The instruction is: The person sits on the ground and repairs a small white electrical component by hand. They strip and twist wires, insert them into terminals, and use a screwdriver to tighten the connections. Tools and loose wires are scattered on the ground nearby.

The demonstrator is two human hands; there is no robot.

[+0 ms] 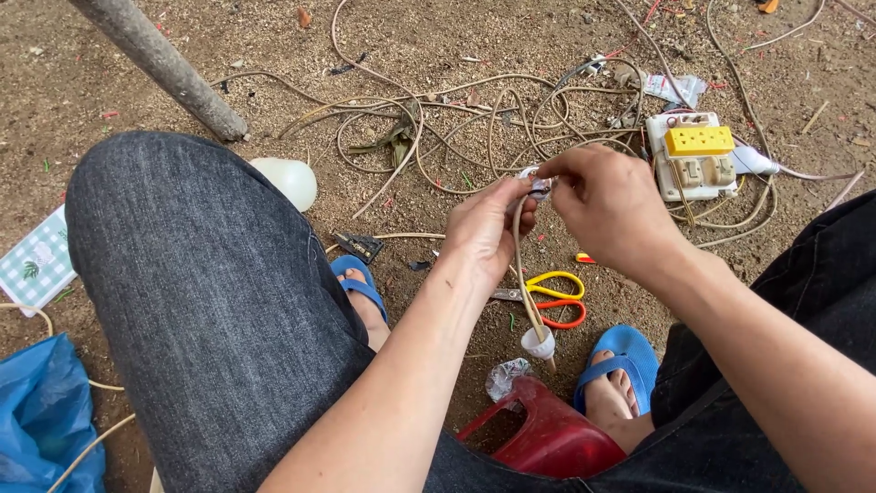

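Left hand: my left hand (485, 228) is pinched narrow on the cable (522, 274) just below its top end, thumb and fingers closed around it.
Right hand: my right hand (607, 205) meets the left from the far right, fingertips closed on the small grey-white fitting (538, 187) at the cable's top end.
Fitting: it sits between both sets of fingertips, touching each, mostly hidden; I cannot tell its exact kind.
Cable: a tan length that drops from the hands toward me and ends in a white cap (538, 344), hanging free just above the red stool (547, 438).
Progress: I judge the work at the cable end to be mid-way. The fitting is at the tip and both hands are on it, but I cannot see whether it is seated or closed. The cap end hangs loose.
Tools: scissors (552, 299) with yellow and red handles lie on the ground below the hands, near but untouched; dark pliers (362, 245) lie to the left by the blue sandal (358, 278).
Socket box: a white box with a yellow socket block (698, 141) lies just right of my right hand, apart from it.
Ground: a tangle of tan wire (429, 128) spreads on the far side of the hands over bare dirt (91, 82).
Left edge: a pale bulb (290, 180) lies beside my knee, and a blue bag (41, 411) sits at the near left.
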